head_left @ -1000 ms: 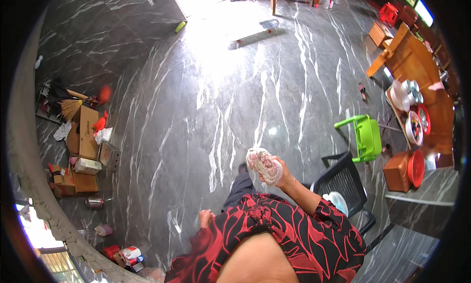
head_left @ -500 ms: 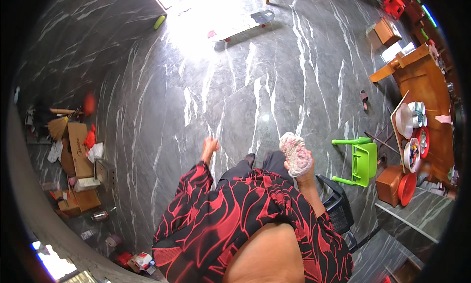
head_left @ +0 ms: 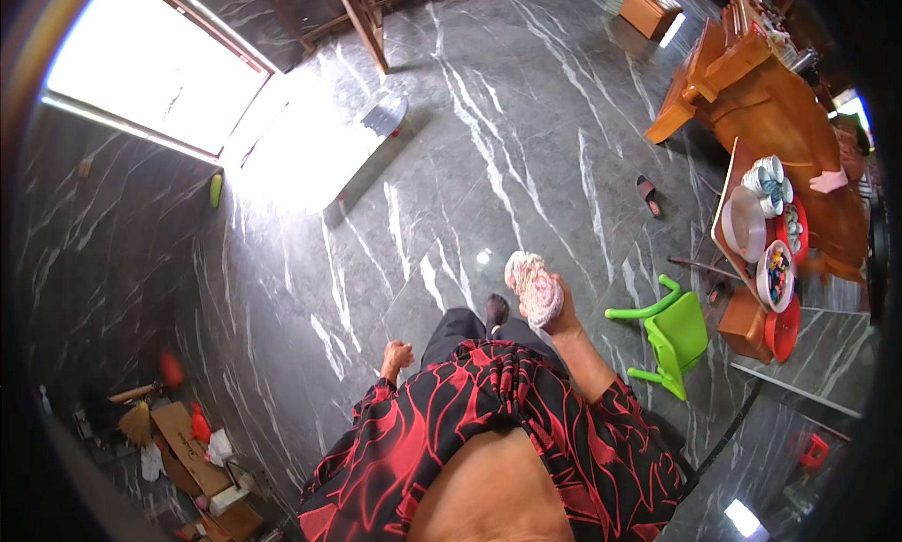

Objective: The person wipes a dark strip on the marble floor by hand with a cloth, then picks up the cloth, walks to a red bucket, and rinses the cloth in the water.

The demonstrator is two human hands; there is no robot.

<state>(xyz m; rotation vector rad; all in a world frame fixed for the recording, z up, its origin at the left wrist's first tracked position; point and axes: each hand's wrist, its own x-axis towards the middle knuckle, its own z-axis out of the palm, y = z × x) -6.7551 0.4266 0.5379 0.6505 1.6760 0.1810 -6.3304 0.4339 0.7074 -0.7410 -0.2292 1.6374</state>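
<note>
Gripped in my right hand (head_left: 562,315) is a white and pink knitted slipper-shaped piece (head_left: 534,288), chunky and textured, held up in front of my right thigh. My palm and fingers hide its right side. My left hand (head_left: 398,356) hangs out to the left of my leg with its fingers loosely curled in, and no object shows in it. Below the hands are my dark trousers (head_left: 451,333) and one dark-socked foot (head_left: 496,309). Nearest to the right hand stands a small green plastic chair (head_left: 675,335).
At right, a board on a stand holds bowls (head_left: 744,224) beside a wooden bench (head_left: 780,110). A slipper (head_left: 648,195) lies on the marbled floor. Far left are a skateboard (head_left: 383,116) and a bright doorway (head_left: 160,68); low left, a broom (head_left: 136,425) and cardboard (head_left: 188,439).
My view has turned, bringing the doorway in at upper left and shifting the skateboard leftward. The right hand keeps hold of the knitted piece; my left hand sits lower in the picture.
</note>
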